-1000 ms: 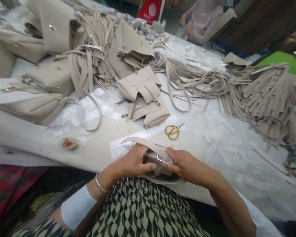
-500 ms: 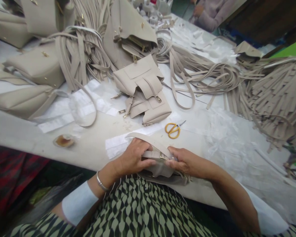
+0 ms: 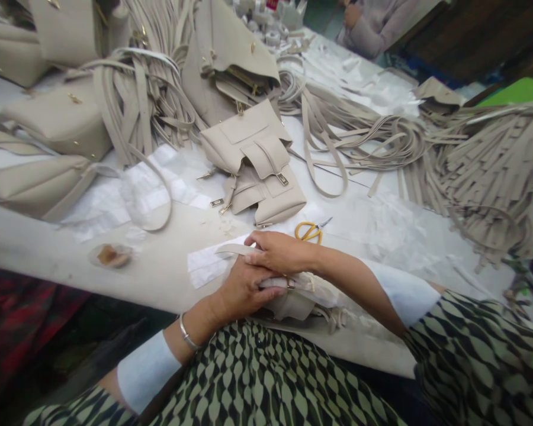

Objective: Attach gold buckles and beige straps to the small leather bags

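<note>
A small beige leather bag lies at the table's near edge in front of me. My left hand grips it at the flap, beside a gold buckle. My right hand has crossed over the left and pinches the beige strap that runs from the bag toward the left. The strap lies over a white paper strip. Part of the bag is hidden under both hands.
Yellow-handled scissors lie just behind my right hand. Two finished beige bags are stacked further back, larger bags at the left, heaps of beige straps at the right. A small dish sits at the left. Another person works at the far end.
My right hand has left the bag's right side and reached leftward over my left hand onto the strap. The strap now lies flatter. My left hand stays on the bag.
</note>
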Demonstrator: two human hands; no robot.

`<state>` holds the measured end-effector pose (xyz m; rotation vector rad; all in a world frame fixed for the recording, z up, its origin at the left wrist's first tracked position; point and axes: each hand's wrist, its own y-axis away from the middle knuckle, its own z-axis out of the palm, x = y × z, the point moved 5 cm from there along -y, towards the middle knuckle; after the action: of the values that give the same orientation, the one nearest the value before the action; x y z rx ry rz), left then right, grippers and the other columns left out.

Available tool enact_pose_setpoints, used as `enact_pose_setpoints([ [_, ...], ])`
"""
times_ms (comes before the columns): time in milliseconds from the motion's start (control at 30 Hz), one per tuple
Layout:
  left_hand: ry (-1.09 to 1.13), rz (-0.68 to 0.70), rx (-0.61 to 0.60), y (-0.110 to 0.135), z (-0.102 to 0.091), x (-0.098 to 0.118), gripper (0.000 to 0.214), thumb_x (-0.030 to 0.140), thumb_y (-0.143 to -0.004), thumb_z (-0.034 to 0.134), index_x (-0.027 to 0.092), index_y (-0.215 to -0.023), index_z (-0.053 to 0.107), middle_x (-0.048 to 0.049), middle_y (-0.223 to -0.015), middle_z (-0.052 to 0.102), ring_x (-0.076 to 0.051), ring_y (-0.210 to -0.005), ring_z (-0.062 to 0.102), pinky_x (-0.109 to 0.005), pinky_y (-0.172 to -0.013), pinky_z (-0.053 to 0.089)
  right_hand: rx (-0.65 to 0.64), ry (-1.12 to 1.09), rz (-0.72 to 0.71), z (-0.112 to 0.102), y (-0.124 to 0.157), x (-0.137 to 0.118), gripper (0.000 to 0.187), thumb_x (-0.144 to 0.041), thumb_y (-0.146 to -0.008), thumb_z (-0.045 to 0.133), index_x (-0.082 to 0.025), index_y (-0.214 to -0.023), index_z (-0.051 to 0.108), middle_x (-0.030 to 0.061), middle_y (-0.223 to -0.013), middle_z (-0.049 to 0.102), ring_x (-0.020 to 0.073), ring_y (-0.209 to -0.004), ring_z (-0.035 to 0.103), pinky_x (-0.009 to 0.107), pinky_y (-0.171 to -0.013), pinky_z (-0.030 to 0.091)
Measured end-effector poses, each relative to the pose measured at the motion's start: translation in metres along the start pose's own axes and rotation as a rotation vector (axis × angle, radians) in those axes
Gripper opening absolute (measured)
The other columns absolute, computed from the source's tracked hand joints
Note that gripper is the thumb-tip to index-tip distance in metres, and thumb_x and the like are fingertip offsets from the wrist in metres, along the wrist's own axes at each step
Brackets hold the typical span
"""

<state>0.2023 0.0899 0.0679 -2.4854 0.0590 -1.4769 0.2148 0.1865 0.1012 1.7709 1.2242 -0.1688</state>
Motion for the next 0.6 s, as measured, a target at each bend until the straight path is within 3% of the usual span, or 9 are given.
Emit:
enact_pose_setpoints([
  [100, -0.041, -0.028, 0.026, 0.000, -0.003, 0.004, 0.028, 0.039, -0.083, 0.057, 0.019, -0.098, 0.068, -0.0078, -0.097, 0.069, -0.026, -0.099, 0.057, -0.042, -0.092, 0.038, 0.054, -0.134, 0.056, 0.000, -0.016, -0.011, 0.040, -0.015, -0.078, 0.057, -0.008, -0.117, 0.054, 0.0092, -0.090, 0.063, 0.0167, -0.075, 0.057, 0.025, -0.066, 0.044],
  [167, -0.074, -0.046, 0.011, -0.001, -0.005, 0.008, 0.027, 0.037, -0.085, 0.054, 0.019, -0.102, 0.066, -0.0075, -0.099, 0.068, -0.026, -0.100, 0.056, -0.045, -0.096, 0.032, 0.059, -0.352, 0.064, -0.005, -0.018, -0.017, 0.041, -0.013, -0.078, 0.058, -0.007, -0.118, 0.052, 0.0040, -0.079, 0.059, 0.0132, -0.065, 0.054, 0.023, -0.058, 0.043],
  [333, -0.016, -0.064, -0.061, -0.004, -0.006, 0.016, 0.031, 0.042, -0.086, 0.053, 0.018, -0.104, 0.062, -0.0050, -0.089, 0.068, -0.021, -0.089, 0.056, -0.042, -0.093, 0.029, 0.092, -0.957, -0.001, -0.034, -0.002, -0.033, 0.018, -0.011, -0.082, 0.052, -0.012, -0.101, 0.052, -0.0042, -0.064, 0.049, 0.0080, -0.051, 0.049, 0.021, -0.052, 0.046],
  [433, 0.074, -0.104, -0.031, -0.005, -0.005, 0.016, 0.034, 0.047, -0.084, 0.055, 0.018, -0.100, 0.062, -0.0046, -0.083, 0.066, -0.020, -0.083, 0.056, -0.038, -0.086, 0.033, 0.078, -1.049, -0.119, -0.055, 0.013, -0.048, 0.005, -0.019, -0.083, 0.056, -0.015, -0.085, 0.053, -0.0048, -0.060, 0.049, 0.0065, -0.045, 0.045, 0.020, -0.046, 0.044],
  [600, 0.202, -0.117, 0.039, -0.006, -0.006, 0.016, 0.037, 0.050, -0.078, 0.061, 0.021, -0.100, 0.065, -0.0043, -0.088, 0.069, -0.020, -0.083, 0.058, -0.035, -0.083, 0.037, 0.174, -1.082, -0.217, -0.084, 0.047, -0.056, 0.027, -0.035, -0.090, 0.050, -0.016, -0.071, 0.054, -0.0062, -0.053, 0.044, 0.0043, -0.041, 0.039, 0.016, -0.040, 0.035],
])
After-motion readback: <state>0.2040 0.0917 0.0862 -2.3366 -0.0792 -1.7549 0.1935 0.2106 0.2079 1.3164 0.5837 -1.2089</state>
